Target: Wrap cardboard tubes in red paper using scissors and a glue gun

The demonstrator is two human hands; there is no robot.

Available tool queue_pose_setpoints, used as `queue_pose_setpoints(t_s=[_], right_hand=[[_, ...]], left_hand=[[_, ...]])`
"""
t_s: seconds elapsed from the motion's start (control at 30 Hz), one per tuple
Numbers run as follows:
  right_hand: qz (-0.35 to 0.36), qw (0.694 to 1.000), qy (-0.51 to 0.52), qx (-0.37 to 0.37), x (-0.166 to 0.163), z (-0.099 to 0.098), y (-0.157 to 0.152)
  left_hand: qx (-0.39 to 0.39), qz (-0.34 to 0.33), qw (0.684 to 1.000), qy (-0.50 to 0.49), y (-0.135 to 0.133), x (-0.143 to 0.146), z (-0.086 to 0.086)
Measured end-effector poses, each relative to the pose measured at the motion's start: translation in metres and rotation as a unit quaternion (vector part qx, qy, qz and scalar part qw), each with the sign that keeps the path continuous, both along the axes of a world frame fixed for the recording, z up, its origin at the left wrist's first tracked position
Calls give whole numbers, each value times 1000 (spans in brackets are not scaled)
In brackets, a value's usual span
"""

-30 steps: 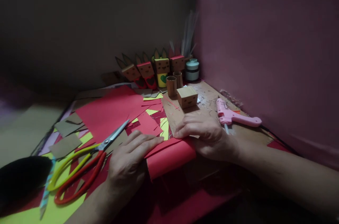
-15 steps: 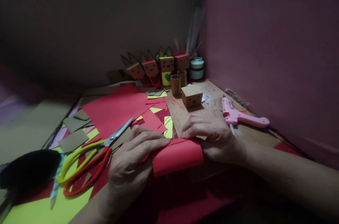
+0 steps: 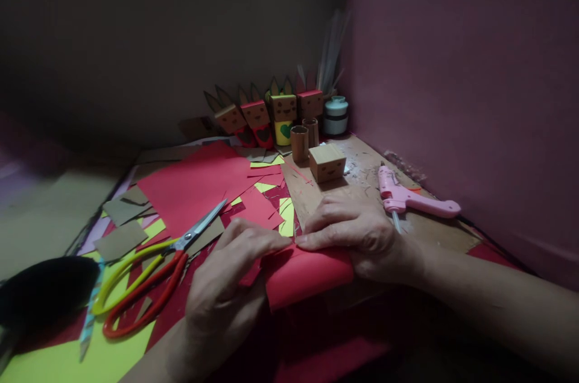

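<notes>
Two hands are busy with one piece of red paper (image 3: 307,277). My left hand (image 3: 226,286) and my right hand (image 3: 357,232) both press on it. It lies right in front of me, at 6 o'clock on the table, and it bends up into a soft round roll. My left fingers (image 3: 257,238) are curled and pinch its left end. My right fingers (image 3: 325,220) lie almost flat along its top edge and push it down.

I think I am rolling or folding the paper right now. Next I guess I must press the edge tight so it does not spring open.

The paper looks thin, smooth and bendy. At 9 o'clock lie my scissors (image 3: 154,268), with red and yellow loop handles and shiny pointy blades. At 2 o'clock lies a pink glue gun (image 3: 414,199), hard and plastic. At 12 o'clock sits a little brown box with a face (image 3: 326,161). Behind it stand small box bunnies (image 3: 266,111) with pointy ears. Red, yellow and brown paper scraps (image 3: 131,226) lie flat all around.
</notes>
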State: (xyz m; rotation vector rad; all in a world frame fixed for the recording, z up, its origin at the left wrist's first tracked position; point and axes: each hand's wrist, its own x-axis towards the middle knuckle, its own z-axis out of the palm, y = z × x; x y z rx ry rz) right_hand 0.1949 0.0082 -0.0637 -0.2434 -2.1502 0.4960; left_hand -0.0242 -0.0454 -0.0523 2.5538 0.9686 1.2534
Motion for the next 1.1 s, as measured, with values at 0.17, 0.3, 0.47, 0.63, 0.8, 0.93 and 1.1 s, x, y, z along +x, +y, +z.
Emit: queue_pose_setpoints(t_s=[0.17,0.3,0.47,0.63,0.8,0.93,1.1], right_hand=[[-10,1000,12,-15,0,2,-3],[-37,998,50,-32,1,2,-4],[-54,996,64,-26,3,0,-3],[-54,996,62,-23,4,-2,-3],[-159,968,89,-172,4,-1,1],[-142,869,81,-468,4,5,4],[-1,779,67,-623,-1,7,2]], left_hand=[[9,21,1000,4,-1,-2,0],[36,37,998,26,1,-5,3],[40,49,997,31,2,-5,4],[59,77,994,45,4,-6,1],[151,112,979,75,6,-11,4],[223,117,959,126,6,-18,7],[246,111,951,151,-2,-22,-1]])
